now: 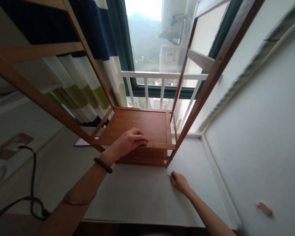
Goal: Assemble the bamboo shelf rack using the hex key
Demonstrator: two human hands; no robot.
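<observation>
A brown wooden shelf rack with slanting posts stands on a white surface. My left hand reaches over its upper board, fingers curled closed on the front rail. The palm side and the exact fingertip contact are hidden. Low at the right, just in front of the rack's right post, my right hand is closed close to the white surface. A small pale tip shows at its fingers, too small to name. Below the upper board, a lower slatted shelf is partly visible.
The white surface ends at a front edge near me. A white wall with a pink hook rises at right. Behind stand a white railing and striped curtain. A black cable and phone-like flat object lie left.
</observation>
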